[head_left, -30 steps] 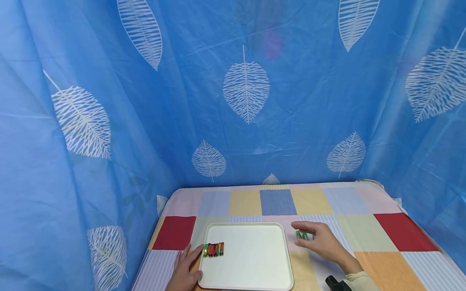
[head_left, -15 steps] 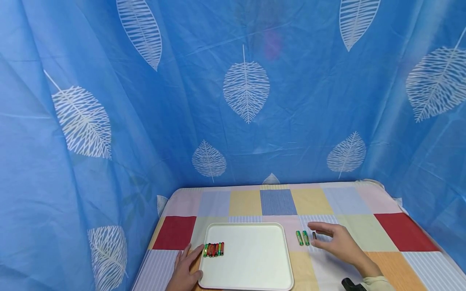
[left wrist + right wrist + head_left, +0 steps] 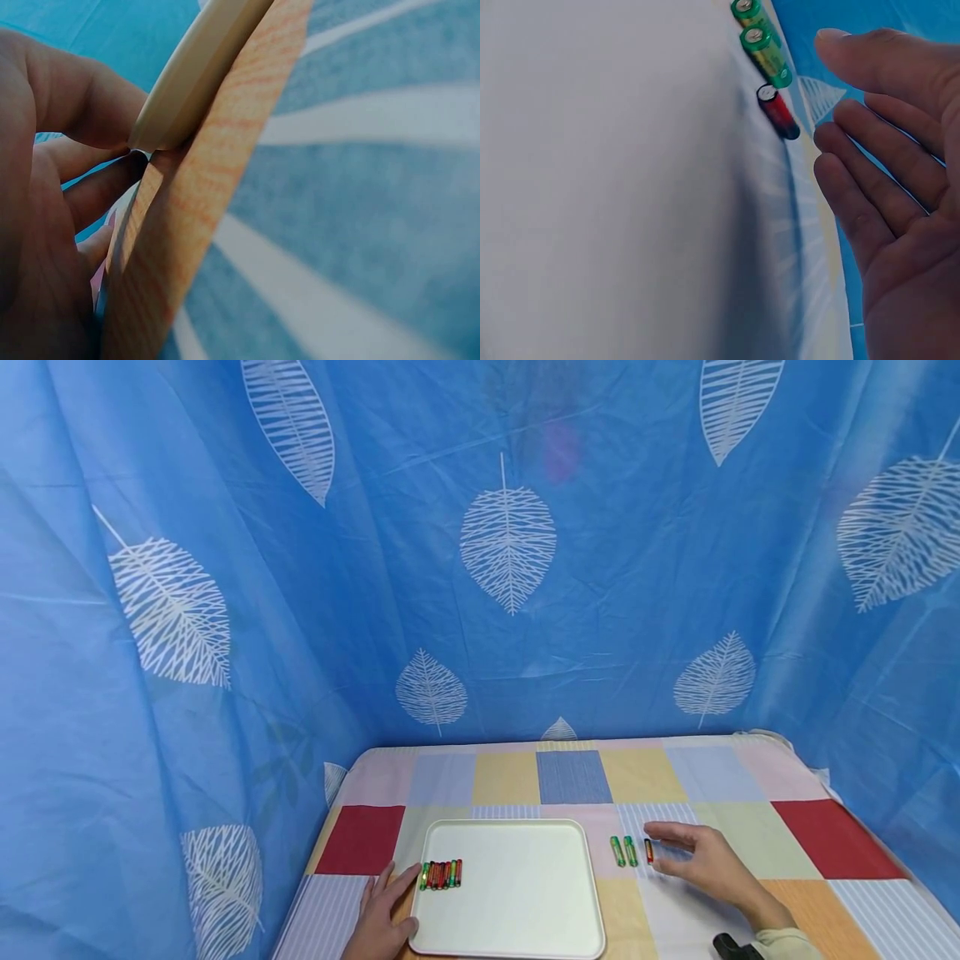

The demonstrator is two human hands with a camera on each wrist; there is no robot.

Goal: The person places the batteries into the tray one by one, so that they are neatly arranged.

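Note:
Two green batteries (image 3: 624, 852) lie side by side on the patchwork cloth, right of the white tray (image 3: 517, 893). Just right of them is a red-and-black battery (image 3: 649, 852). My right hand (image 3: 701, 860) is close beside this battery, thumb and fingers spread. In the right wrist view that hand (image 3: 900, 157) stands apart from the red-and-black battery (image 3: 778, 112), holding nothing. A row of several red and green batteries (image 3: 441, 874) lies along the tray's left side. My left hand (image 3: 386, 914) rests at the tray's left rim; the left wrist view shows its fingers (image 3: 90, 97) touching the rim.
The patchwork tablecloth (image 3: 577, 775) covers the table. Blue curtains with white leaf prints (image 3: 507, 652) hang behind and at both sides. A black strap-like device (image 3: 735, 947) is on my right wrist.
My right hand has moved right, away from the two green batteries, uncovering them. The red-and-black battery, out of sight a second ago, now shows beside them. My left hand and the tray stay put.

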